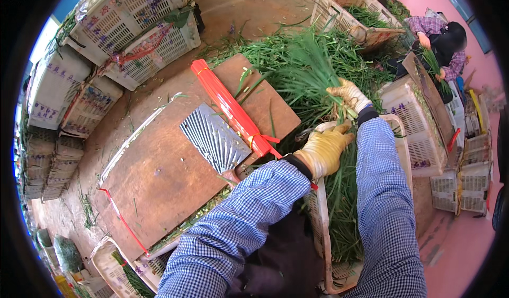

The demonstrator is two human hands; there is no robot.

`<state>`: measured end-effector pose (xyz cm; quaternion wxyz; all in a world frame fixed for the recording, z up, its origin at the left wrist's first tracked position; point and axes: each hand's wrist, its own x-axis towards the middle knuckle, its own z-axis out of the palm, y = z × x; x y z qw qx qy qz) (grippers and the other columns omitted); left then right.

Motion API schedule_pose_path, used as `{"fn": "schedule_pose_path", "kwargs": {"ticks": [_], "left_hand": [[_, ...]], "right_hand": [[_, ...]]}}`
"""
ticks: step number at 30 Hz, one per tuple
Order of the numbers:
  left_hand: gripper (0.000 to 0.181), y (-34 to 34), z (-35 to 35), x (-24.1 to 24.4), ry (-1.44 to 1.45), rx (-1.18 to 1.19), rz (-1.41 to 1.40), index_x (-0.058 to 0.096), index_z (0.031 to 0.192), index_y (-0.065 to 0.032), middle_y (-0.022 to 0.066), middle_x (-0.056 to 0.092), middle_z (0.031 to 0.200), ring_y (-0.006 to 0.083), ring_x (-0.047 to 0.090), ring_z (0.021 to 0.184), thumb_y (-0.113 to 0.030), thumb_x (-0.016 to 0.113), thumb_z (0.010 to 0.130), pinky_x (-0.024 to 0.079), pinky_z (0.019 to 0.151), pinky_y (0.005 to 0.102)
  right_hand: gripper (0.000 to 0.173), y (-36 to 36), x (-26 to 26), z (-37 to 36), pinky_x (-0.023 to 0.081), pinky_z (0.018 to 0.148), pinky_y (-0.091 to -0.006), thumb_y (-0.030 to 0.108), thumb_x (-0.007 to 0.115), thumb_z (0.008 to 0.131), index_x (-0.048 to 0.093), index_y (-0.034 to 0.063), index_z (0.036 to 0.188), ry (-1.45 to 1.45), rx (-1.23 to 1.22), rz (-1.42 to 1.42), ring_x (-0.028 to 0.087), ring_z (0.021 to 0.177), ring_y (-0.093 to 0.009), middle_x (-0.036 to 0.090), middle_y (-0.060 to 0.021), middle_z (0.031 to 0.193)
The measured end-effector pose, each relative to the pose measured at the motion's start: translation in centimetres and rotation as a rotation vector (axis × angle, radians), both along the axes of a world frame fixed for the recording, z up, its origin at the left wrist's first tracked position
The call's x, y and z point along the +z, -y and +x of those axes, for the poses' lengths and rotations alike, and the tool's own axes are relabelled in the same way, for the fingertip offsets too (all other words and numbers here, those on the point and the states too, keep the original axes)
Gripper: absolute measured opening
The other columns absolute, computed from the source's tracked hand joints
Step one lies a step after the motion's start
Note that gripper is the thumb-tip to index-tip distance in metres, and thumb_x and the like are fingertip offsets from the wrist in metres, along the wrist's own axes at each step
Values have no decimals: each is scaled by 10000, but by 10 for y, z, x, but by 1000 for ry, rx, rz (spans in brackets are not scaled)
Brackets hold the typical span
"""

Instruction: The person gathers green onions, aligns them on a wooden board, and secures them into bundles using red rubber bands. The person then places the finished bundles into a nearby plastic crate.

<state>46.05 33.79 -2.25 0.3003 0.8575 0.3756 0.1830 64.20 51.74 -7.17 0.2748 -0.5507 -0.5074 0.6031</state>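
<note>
My right hand (350, 94), in a pale work glove, grips a bunch of long, thin green stalks (312, 61), which look like garlic chives. Their leafy ends fan out away from me and the pale root ends point back. My left hand (327, 150), in a yellowed glove, is just below, fingertips close to those root ends; what its fingers hold is hidden. Under both hands stands a white plastic crate (327, 234) with more green stalks (344, 218) inside. A large loose heap of the same greens (274, 85) spreads beyond my hands.
Left of me a wooden board (159, 182) carries a cleaver (214, 137). A bundle of red ties (228, 107) lies across a second board (274, 115). Stacked white crates (131, 16) rise at upper left. Another person (441, 47) sits at upper right, holding greens.
</note>
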Motion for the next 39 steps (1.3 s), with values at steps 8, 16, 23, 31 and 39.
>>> {"fn": "schedule_pose_path", "kwargs": {"ticks": [8, 16, 23, 31, 39], "left_hand": [[653, 67, -66, 21, 506, 268, -77, 559, 1352, -46, 209, 492, 1422, 364, 473, 1338, 92, 619, 717, 399, 1125, 389], [1072, 152, -116, 63, 936, 170, -893, 207, 1552, 34, 236, 360, 1550, 362, 369, 1432, -266, 872, 767, 333, 1165, 444], [769, 225, -137, 90, 1553, 231, -827, 527, 1380, -87, 60, 620, 1321, 262, 558, 1238, -475, 830, 789, 456, 1039, 465], [732, 282, -220, 93, 1787, 454, -656, 532, 1309, -43, 157, 660, 1208, 296, 621, 1144, -505, 801, 809, 489, 1012, 473], [137, 303, -267, 132, 1881, 766, -672, 645, 1058, -21, 73, 609, 788, 245, 612, 699, -89, 632, 939, 574, 709, 450]], "right_hand": [[619, 71, 100, 21, 496, 923, -291, 67, 811, 815, 516, 4, 1356, -207, -5, 177, 613, 984, -147, 661, -40, 1126], [961, 227, 164, -35, 473, 1012, -302, 77, 878, 740, 311, -48, 1505, -169, -12, 184, 586, 1174, -209, 590, -166, 1334], [893, 364, 184, -126, 373, 1133, -344, 90, 803, 773, 344, 82, 1539, 248, 234, 549, 461, 1368, -334, 526, -252, 1406], [908, 462, 196, -194, 501, 974, -383, 97, 755, 764, 315, 142, 1557, 935, 578, 919, 593, 1099, -356, 605, -143, 1165], [933, 500, 219, -213, 430, 1082, -371, 148, 849, 738, 369, 113, 1537, 327, 364, 798, 544, 1258, -299, 549, -160, 1356]]}}
